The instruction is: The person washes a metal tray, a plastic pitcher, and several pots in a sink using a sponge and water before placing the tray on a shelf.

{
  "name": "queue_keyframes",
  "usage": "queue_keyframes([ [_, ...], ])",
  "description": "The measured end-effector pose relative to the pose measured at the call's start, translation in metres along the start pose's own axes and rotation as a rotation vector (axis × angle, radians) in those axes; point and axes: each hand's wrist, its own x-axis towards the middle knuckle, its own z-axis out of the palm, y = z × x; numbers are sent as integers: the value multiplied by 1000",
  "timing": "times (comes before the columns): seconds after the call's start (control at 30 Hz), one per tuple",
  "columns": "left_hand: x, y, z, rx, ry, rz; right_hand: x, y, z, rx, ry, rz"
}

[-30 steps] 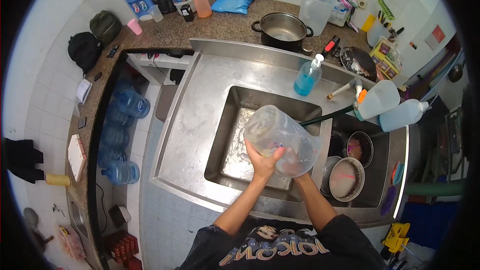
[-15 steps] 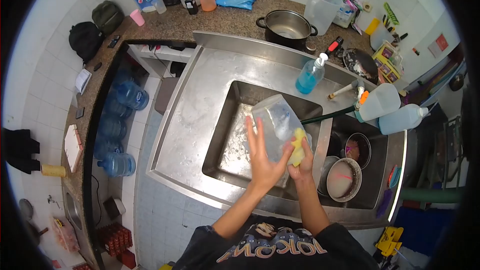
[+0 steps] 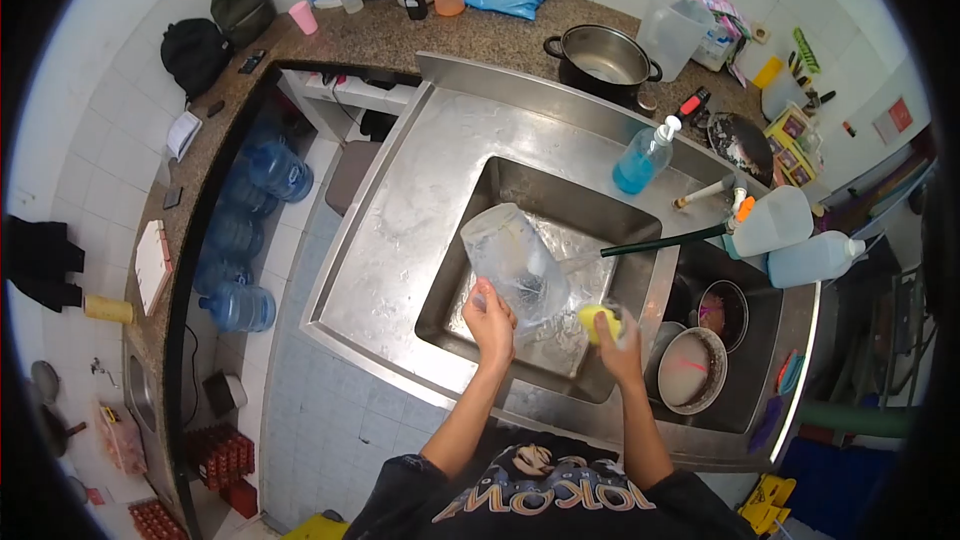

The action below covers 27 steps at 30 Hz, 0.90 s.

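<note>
A translucent plastic pitcher [image 3: 512, 258] is tilted over the sink basin [image 3: 455, 285]. My left hand [image 3: 490, 325] is closed at its near side, apparently around the handle, which the fingers mostly hide. In my right hand [image 3: 622, 345], a yellow sponge [image 3: 597, 321] is pinched with the thumb on top, to the right of the pitcher and apart from it. From a dark green hose [image 3: 665, 242], water seems to run toward the pitcher's side. Wet drops and suds lie on the basin floor.
A pump bottle of blue liquid [image 3: 642, 162] stands behind the basin. The smaller right basin holds a pot with cloudy liquid [image 3: 690, 370] and a dark pot [image 3: 722, 315]. Two large jugs [image 3: 775, 223] [image 3: 818, 258] sit at the right. A two-handled pot [image 3: 603, 60] is on the counter.
My left hand has gone from spread fingers on the pitcher to a closed grip. The pitcher has shifted left, and the sponge has come away from it. The camera view has shifted slightly.
</note>
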Motion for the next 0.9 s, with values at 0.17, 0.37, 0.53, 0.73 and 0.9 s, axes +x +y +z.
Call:
queue_keyframes([
  [0.17, -16, 7, 1, 144, -132, -31, 2, -32, 34, -578, 215, -780],
  [0.37, -34, 27, -11, 197, -438, -168, 88, -69, 42, -488, 236, -980],
  [0.53, -30, 19, -22, 265, -466, -163, 50, -30, 51, -410, 252, -993],
  [0.73, -29, 19, -13, 177, -483, -204, 32, 8, 47, -388, 134, -917],
  [0.9, -28, 33, -15, 148, -621, -290, 72, -36, 53, -183, 301, -899],
])
